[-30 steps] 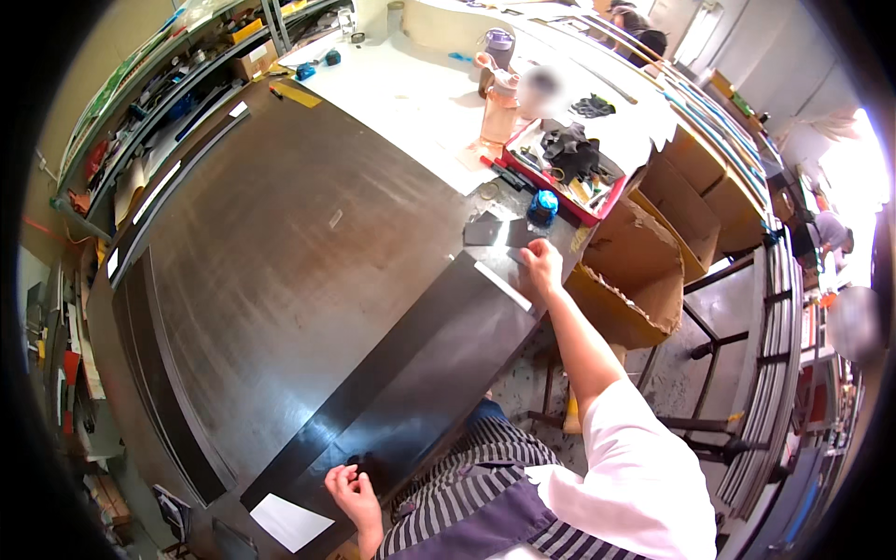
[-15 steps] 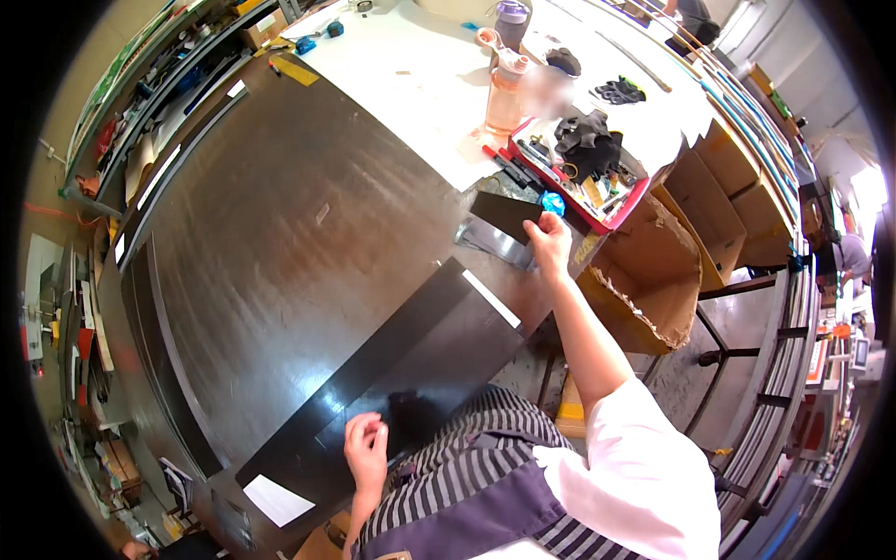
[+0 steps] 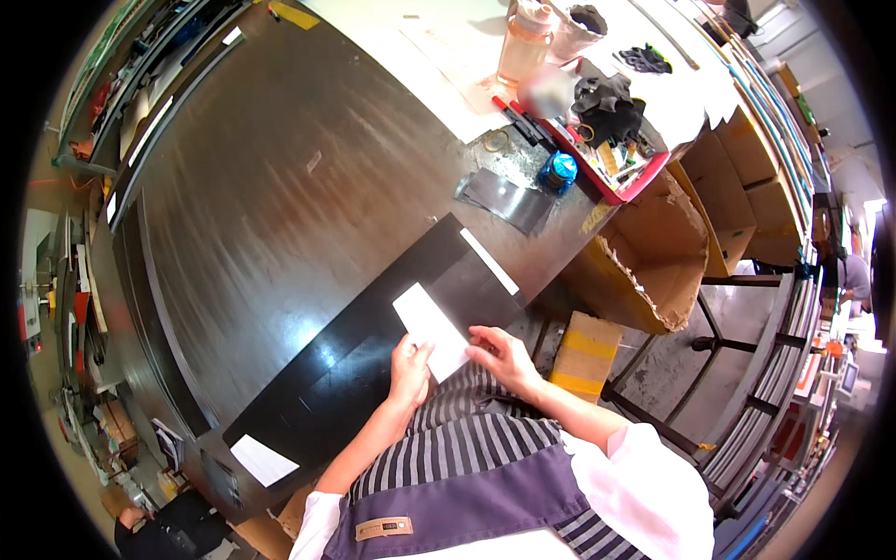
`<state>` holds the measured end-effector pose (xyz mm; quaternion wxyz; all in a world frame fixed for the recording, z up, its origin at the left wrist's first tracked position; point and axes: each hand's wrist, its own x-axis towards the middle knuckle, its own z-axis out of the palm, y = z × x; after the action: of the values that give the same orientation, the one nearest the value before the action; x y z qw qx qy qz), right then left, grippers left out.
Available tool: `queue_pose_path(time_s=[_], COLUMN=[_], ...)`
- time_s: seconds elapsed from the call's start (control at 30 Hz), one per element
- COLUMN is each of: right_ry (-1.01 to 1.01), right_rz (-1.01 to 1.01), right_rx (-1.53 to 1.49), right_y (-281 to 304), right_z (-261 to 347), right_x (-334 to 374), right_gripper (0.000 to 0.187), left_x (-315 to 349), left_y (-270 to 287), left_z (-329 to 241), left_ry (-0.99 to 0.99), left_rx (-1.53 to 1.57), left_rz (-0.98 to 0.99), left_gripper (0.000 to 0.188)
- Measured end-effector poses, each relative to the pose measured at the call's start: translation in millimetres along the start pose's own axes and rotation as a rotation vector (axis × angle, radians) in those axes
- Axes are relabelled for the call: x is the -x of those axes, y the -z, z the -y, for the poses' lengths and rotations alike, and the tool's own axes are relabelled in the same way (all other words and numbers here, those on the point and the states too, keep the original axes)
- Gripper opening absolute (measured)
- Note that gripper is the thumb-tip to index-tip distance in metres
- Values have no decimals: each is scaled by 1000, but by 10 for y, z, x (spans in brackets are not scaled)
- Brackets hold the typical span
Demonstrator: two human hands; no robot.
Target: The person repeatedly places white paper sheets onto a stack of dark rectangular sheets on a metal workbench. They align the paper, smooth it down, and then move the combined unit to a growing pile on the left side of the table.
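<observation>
A white-looking rectangular sheet (image 3: 432,327) slants above the long black panel (image 3: 373,350) along the table's near edge. My left hand (image 3: 409,371) pinches its lower left side, thumb on top. At its right edge, my right hand (image 3: 506,359) has thumb and curled fingers on the sheet's border. White strips mark both ends of the black panel, the right strip (image 3: 489,261) and the left strip (image 3: 264,460). Overlapping shiny grey sheets (image 3: 509,199) lie farther off on the dark tabletop (image 3: 252,224).
Beyond the grey sheets sit a blue roll (image 3: 558,172) and a red tray (image 3: 644,182) holding tools and black cloth. A pink bottle (image 3: 525,42) stands behind. Torn cardboard boxes (image 3: 653,252) and a metal rack (image 3: 747,392) are at the right.
My right hand has come back from the grey sheets toward my body. My left hand has moved up and right, and a white-looking sheet now lies between both hands.
</observation>
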<state>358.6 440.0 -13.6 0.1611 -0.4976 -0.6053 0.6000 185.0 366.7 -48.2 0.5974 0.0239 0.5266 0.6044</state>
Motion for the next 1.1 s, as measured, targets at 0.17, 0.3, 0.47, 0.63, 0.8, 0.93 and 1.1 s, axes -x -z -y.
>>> queue_pose_path(time_s=[0.17, 0.3, 0.47, 0.63, 0.8, 0.93, 1.1], right_ry=[-143, -63, 87, 41, -4, 19, 25], right_rz=[-83, -125, -219, -263, -273, -298, -308], right_rx=[-353, -187, 53, 57, 89, 123, 119], right_y=[293, 597, 713, 673, 638, 631, 617], right_z=[-181, -308, -405, -528, -553, -520, -549], right_x=[-207, -465, -648, -649, -670, -687, -705], right_gripper=[15, 10, 13, 16, 16, 15, 15], left_x=[-285, -557, -836, -849, -852, -862, -880], left_y=[-314, -545, -651, -720, -751, -777, -761], left_z=[191, 96, 176, 148, 131, 114, 126], left_ry=[-24, -144, -227, -408, -359, -320, -329], left_rx=[-172, -301, -566, -1023, -1048, -1047, -1084], left_rz=[-21, -4, -145, -257, -315, -330, -337], left_gripper=[7, 7, 18, 23, 24, 21, 21])
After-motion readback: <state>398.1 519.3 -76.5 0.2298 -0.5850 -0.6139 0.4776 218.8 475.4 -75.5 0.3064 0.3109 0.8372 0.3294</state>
